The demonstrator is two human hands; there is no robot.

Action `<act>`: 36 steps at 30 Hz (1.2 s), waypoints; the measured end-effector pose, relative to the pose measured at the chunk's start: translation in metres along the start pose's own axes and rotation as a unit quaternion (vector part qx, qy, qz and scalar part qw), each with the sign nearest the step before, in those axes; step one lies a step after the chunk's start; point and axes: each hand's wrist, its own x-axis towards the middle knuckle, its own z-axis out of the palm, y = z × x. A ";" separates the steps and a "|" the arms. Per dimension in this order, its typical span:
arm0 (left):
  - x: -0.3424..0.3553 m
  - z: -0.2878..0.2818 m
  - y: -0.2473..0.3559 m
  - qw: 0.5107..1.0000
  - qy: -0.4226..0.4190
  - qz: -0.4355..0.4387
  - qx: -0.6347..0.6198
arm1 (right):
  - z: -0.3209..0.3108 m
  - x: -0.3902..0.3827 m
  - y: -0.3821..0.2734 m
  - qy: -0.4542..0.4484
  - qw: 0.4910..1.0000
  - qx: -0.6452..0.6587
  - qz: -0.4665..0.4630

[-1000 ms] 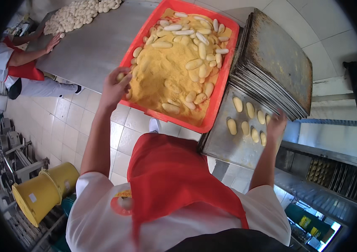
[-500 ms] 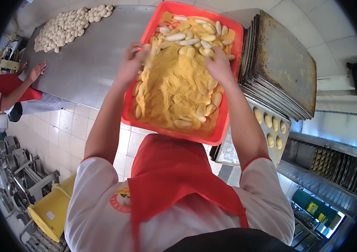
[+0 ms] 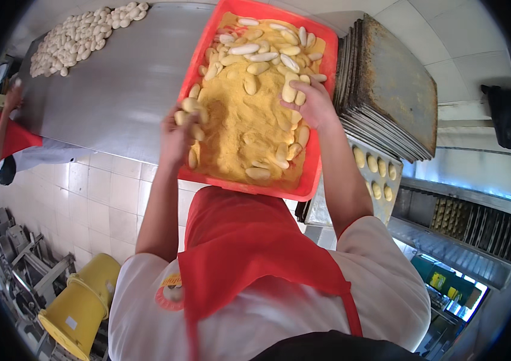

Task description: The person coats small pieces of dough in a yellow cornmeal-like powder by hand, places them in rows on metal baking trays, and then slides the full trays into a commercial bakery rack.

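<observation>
A red plastic tub (image 3: pixel 240 189) in front of me holds coarse yellow meal (image 3: pixel 228 114). Oval dough pieces lie along its sides and in a heap at the far end, some pale (image 3: pixel 244 49), others coated yellow (image 3: pixel 258 68). At the tub's left rim, my left hand (image 3: pixel 175 137) is closed around several coated dough pieces (image 3: pixel 190 105). Over the right side, my right hand (image 3: pixel 318 105) grips coated dough pieces (image 3: pixel 290 88) between thumb and fingers. Part of the left hand's grip is blurred and hidden by the dough.
Stacked baking trays (image 3: pixel 397 84) stand right of the tub, above a tray with spaced coated dough pieces (image 3: pixel 373 163). To the left is a metal table (image 3: pixel 129 78) with a pile of dough balls (image 3: pixel 75 42). A co-worker's hand (image 3: pixel 14 96) is at its edge. Yellow buckets (image 3: pixel 78 307) stand lower left.
Both hands have gathered dough pieces and lifted them; the left moved nearer to me along the rim. The co-worker's hand moved left and away from me. The view shifted slightly.
</observation>
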 end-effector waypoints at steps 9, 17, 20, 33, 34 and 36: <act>-0.025 0.001 -0.006 0.978 -0.008 -0.044 -0.202 | 0.092 0.028 0.031 0.070 0.782 -0.599 -0.157; -0.070 0.030 -0.009 0.980 0.081 -0.064 -0.169 | 0.036 -0.053 0.078 -0.011 0.752 -0.618 -0.229; -0.101 0.054 -0.019 0.992 0.034 -0.051 -0.113 | -0.001 -0.074 0.069 -0.013 0.852 -0.486 -0.194; -0.239 0.314 -0.183 0.877 -0.149 0.123 0.441 | -0.297 -0.312 0.148 0.039 0.813 -0.556 -0.166; -0.244 0.319 -0.192 0.851 -0.118 0.158 0.487 | -0.305 -0.314 0.158 0.021 0.822 -0.548 -0.154; -0.253 0.324 -0.183 0.869 -0.063 0.160 0.465 | -0.321 -0.322 0.146 0.023 0.865 -0.480 -0.143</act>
